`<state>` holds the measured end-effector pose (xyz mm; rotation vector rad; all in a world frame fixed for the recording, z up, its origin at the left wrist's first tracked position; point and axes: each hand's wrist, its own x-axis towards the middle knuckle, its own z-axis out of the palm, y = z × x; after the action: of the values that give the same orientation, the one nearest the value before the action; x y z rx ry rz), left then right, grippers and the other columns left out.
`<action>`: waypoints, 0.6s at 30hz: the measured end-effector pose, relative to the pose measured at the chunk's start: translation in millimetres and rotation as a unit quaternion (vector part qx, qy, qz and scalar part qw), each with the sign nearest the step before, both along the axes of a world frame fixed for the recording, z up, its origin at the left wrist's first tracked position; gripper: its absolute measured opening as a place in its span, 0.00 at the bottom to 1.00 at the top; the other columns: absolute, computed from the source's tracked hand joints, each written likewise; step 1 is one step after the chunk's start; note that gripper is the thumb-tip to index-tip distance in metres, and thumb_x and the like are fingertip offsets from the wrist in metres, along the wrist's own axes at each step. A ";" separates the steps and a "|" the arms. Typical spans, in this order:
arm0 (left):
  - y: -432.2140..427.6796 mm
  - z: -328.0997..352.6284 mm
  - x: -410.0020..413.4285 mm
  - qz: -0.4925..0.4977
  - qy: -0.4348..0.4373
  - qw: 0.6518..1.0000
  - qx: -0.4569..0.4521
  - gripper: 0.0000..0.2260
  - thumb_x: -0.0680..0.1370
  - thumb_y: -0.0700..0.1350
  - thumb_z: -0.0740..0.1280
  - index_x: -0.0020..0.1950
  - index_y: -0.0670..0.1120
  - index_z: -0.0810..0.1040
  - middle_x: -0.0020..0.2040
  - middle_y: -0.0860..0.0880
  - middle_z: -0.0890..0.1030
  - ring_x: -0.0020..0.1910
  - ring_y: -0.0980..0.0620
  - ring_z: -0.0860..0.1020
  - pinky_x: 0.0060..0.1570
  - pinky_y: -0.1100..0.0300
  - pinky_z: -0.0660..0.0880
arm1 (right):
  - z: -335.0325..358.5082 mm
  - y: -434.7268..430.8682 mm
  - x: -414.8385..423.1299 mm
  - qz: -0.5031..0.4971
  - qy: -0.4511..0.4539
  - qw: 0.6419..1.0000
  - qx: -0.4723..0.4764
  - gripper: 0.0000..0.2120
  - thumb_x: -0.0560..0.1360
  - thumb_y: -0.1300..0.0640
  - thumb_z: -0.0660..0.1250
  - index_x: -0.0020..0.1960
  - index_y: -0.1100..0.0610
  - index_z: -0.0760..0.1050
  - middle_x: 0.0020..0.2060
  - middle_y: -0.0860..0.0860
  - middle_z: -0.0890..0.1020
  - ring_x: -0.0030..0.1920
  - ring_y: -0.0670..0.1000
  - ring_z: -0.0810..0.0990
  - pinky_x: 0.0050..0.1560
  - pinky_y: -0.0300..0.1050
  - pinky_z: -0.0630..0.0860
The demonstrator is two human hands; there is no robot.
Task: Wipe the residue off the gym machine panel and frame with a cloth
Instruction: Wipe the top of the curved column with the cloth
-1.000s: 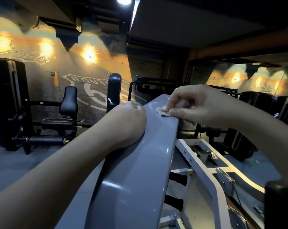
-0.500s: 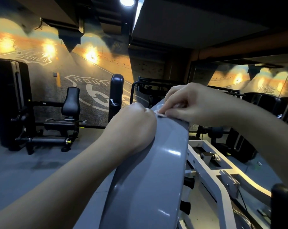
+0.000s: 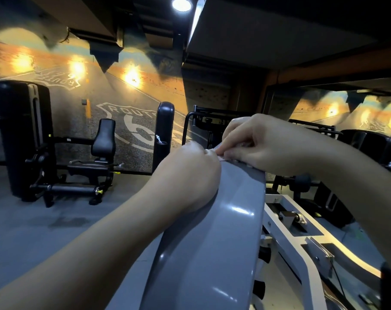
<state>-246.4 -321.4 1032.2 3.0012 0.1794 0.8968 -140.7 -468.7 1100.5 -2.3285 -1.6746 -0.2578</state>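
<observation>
Currently: cloth shows only as a small pale scrap at the far top end of the grey panel, wedged between the two hands. Most of it is covered.

Right hand: fingers curled, tips pinched down on the cloth and pressing it against the panel's upper right edge. Forearm enters from the right.

Left hand: back of hand toward camera, resting on the panel's left edge just beside the cloth, knuckles touching or nearly touching the right fingertips. Fingers are curled out of sight; cannot tell whether they grip anything.

Panel: smooth, glossy, with highlights; runs from bottom centre up to the hands. White frame with bolted brackets lies to its right, lower down.

Surroundings: black seat machine on the floor at left; padded upright behind the left hand; mural wall with a road-shield painting; ceiling lamp lit overhead.
</observation>
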 end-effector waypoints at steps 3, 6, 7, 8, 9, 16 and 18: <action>-0.7 3.7 0.8 0.018 0.033 0.999 0.040 0.10 0.80 0.40 0.46 0.45 0.44 0.65 0.47 0.43 0.70 0.45 0.43 0.72 0.46 0.54 0.71 | -2.8 20.3 29.7 -0.085 -0.024 0.996 0.015 0.11 0.81 0.55 0.67 0.52 0.41 0.86 0.49 0.39 0.80 0.51 0.45 0.80 0.54 0.50 0.81; -3.3 5.4 -1.1 0.016 0.027 0.999 -0.011 0.10 0.80 0.39 0.47 0.45 0.44 0.66 0.45 0.43 0.69 0.43 0.44 0.69 0.43 0.56 0.65 | -0.9 28.8 44.4 -0.137 -0.018 0.990 0.008 0.13 0.81 0.55 0.66 0.50 0.39 0.86 0.47 0.44 0.84 0.49 0.53 0.83 0.51 0.60 0.82; -2.8 4.5 -1.6 -0.001 0.006 1.000 -0.021 0.11 0.78 0.40 0.44 0.44 0.43 0.65 0.45 0.43 0.70 0.43 0.43 0.70 0.43 0.56 0.64 | -1.1 27.2 42.1 -0.126 -0.019 0.992 -0.001 0.13 0.81 0.54 0.66 0.50 0.39 0.86 0.48 0.43 0.84 0.49 0.52 0.83 0.50 0.58 0.83; -4.5 4.0 -2.4 -0.009 -0.015 0.997 -0.075 0.11 0.78 0.40 0.44 0.42 0.43 0.64 0.44 0.44 0.69 0.43 0.43 0.71 0.43 0.55 0.64 | -1.0 23.1 36.3 -0.104 -0.014 0.994 -0.005 0.12 0.81 0.54 0.67 0.51 0.39 0.86 0.49 0.42 0.83 0.50 0.49 0.82 0.51 0.54 0.83; -5.6 3.2 -2.1 -0.002 -0.018 0.995 -0.102 0.12 0.81 0.40 0.46 0.40 0.43 0.62 0.41 0.46 0.67 0.43 0.43 0.71 0.42 0.55 0.63 | -0.6 18.1 28.4 -0.075 -0.001 0.997 -0.007 0.11 0.81 0.54 0.67 0.52 0.39 0.86 0.50 0.40 0.81 0.52 0.45 0.80 0.51 0.47 0.81; -14.8 3.7 -17.2 -0.017 -0.023 0.969 -0.245 0.17 0.80 0.61 0.55 0.53 0.50 0.73 0.52 0.50 0.73 0.52 0.49 0.73 0.49 0.51 0.73 | 7.3 13.1 24.0 -0.081 0.008 0.997 -0.011 0.09 0.81 0.52 0.68 0.53 0.39 0.85 0.50 0.37 0.81 0.52 0.43 0.80 0.57 0.50 0.80; -21.7 -2.0 -31.3 -0.040 -0.003 0.974 -0.225 0.21 0.78 0.67 0.57 0.60 0.53 0.69 0.56 0.54 0.69 0.59 0.51 0.69 0.58 0.49 0.72 | 6.1 15.6 21.6 -0.083 -0.010 0.996 -0.016 0.09 0.81 0.53 0.68 0.54 0.40 0.85 0.51 0.37 0.80 0.52 0.43 0.79 0.58 0.51 0.80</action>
<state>-277.7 -343.1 1030.2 2.5662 0.2248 0.7386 -119.1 -453.0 1106.6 -2.5001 -1.5065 -0.2891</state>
